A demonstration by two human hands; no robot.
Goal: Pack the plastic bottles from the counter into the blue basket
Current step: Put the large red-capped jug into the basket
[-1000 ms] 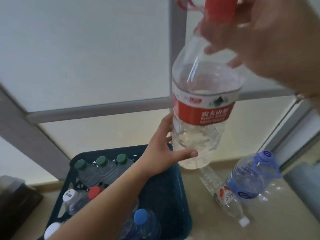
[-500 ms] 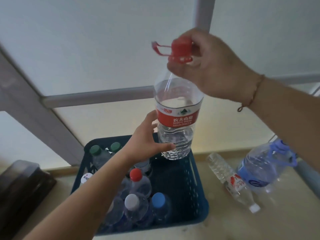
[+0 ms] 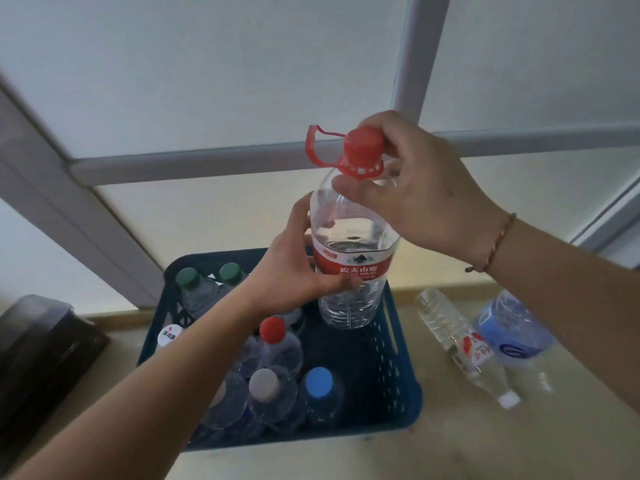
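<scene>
Both hands hold large red-label bottle (image 3: 353,251) upright over blue basket (image 3: 398,368).
Right hand (image 3: 420,195) pinches the neck under the red cap (image 3: 363,143); left hand (image 3: 294,268) wraps the label. Basket's left side packed with small bottles; two more bottles (image 3: 460,337) lie on counter (image 3: 450,452) toward its right edge.

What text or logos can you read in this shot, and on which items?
"农夫山泉", with "SPRING" beneath it: red label of the large bottle held over the blue basket.
Lying bottle on the counter: red-and-white label, print too blurred to read.
Blue bottle: white round logo only, no legible words.
White cap in the basket: dark marks, unreadable.
</scene>
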